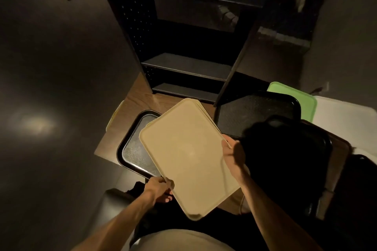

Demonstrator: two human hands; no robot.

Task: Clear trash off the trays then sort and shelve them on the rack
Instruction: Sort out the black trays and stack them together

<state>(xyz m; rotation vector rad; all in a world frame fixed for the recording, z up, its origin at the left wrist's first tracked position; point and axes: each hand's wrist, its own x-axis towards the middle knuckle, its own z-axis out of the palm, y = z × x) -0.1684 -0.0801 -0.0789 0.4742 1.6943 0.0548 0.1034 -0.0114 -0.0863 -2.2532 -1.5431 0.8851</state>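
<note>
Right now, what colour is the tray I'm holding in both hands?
Pale beige tray, plain with no pattern, seen in the head view.

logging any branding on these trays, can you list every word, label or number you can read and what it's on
None can be read.
Beige tray, held in both hands: a faint round embossed mark near its middle, too blurred to read.
Black trays, green tray and rack: no text visible in this dim view.
</note>
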